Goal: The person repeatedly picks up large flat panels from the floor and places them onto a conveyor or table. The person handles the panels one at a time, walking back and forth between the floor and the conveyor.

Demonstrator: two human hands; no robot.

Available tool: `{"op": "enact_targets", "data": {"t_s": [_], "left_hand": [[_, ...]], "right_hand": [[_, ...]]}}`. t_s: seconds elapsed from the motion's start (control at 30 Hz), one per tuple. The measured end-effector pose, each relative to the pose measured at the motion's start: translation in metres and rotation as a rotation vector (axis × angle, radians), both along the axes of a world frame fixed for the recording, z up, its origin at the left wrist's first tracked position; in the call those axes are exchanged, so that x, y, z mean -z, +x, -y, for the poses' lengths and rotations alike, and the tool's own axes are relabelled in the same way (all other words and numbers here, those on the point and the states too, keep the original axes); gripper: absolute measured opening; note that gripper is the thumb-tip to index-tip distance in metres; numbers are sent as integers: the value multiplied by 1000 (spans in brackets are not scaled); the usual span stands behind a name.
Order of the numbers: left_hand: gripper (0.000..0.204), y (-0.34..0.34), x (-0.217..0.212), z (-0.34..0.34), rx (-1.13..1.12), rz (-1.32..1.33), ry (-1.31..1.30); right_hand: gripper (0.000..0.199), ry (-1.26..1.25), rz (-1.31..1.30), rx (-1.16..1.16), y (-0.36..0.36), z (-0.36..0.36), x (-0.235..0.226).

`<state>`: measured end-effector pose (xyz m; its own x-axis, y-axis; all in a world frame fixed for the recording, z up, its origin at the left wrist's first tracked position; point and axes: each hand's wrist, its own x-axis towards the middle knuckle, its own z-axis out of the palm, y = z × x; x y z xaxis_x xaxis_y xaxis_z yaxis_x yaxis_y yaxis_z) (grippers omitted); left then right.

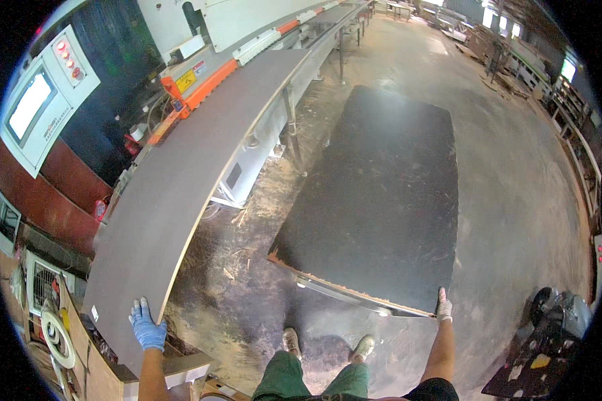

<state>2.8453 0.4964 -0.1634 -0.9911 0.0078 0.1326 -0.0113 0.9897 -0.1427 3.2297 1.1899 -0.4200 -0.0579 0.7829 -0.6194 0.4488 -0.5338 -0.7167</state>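
My left hand (pixel 147 326) wears a blue glove and lies with fingers stretched out on the near end of a long grey-brown panel (pixel 174 167), close to its pale edge. That panel runs away from me along the machine bed. On my right, a large dark board (pixel 381 194) with a ragged brown near edge extends ahead, apart from the long panel. My right hand (pixel 444 307), in a pale glove, grips the board's near right corner with the thumb on top; the fingers beneath are hidden. Under the board's near edge shows a light metal bar (pixel 341 294).
An orange guard (pixel 207 90) flanks the panel's far left side. A control cabinet (pixel 43 100) with a lit screen stands at left. Metal legs (pixel 292 127) hold up the machine bed. Dark machinery (pixel 555 321) sits at lower right. Wood scraps (pixel 231 271) litter the floor.
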Motion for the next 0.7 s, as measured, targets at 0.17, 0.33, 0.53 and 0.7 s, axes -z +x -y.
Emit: {"op": "enact_targets", "data": {"t_s": [0.17,0.33,0.53,0.7], "left_hand": [[90,-39,1,-47,27,0,-9],[84,-62,-1,-72,129,-27,25],[78,-38,-9,-49,117,72,-40],[79,-59,-14,-80,111,45,-52]], "right_hand": [[68,195,-72,119,40,41,14],[70,148,-127,266,77,112,18],[68,92,-105,376,145,194,36],[68,-22,-72,385,162,216,32]]}}
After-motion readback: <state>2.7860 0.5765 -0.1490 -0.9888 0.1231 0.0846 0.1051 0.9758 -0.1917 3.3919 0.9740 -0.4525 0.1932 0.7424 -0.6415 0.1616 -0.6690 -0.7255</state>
